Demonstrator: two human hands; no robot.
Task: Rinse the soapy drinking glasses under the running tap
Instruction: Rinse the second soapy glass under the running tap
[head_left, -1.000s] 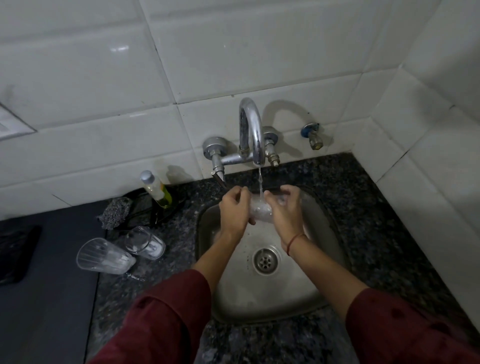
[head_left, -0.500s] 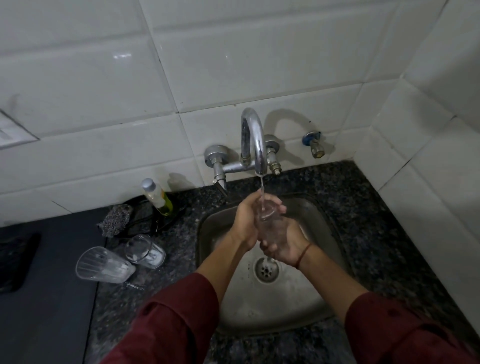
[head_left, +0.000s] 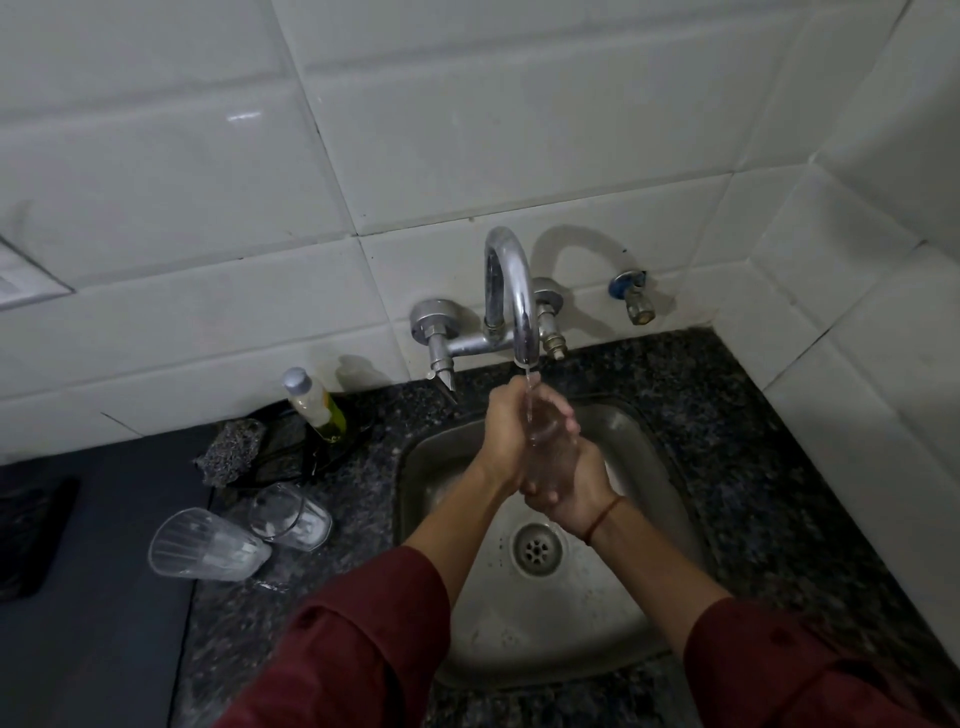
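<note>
A: Where the stream (head_left: 529, 397) falls from the tap (head_left: 511, 296), why is the glass (head_left: 543, 439) held directly beneath it?

B: The glass stands roughly upright over the sink (head_left: 649, 467), mouth toward the spout. Water thus enters it and, presumably, carries the soap down to the drain (head_left: 537, 550). Being clear and wet, its outline shows only faintly.

A: Why are two hands used?

B: The left hand (head_left: 506, 441) curls round the upper wall of the glass. The right hand (head_left: 569, 486) wraps the lower part from beneath. Both grips are closed on the glass. A soapy glass is judged slippery, so the lower hand likely bears it while the upper one steadies or rubs it. Which of the two it does cannot be told.

A: And the other glasses?

B: The ribbed glass (head_left: 208, 545) lies on its side on the counter (head_left: 727, 441), left of the sink and well apart from the stream. A second glass (head_left: 291, 517) sits just beside it. Kept out of the basin, they leave room for the work. Whether they are rinsed or awaiting their turn cannot be told. A bottle (head_left: 317, 405) and a scrubber (head_left: 231, 452) sit behind them by the wall, near to hand.
</note>
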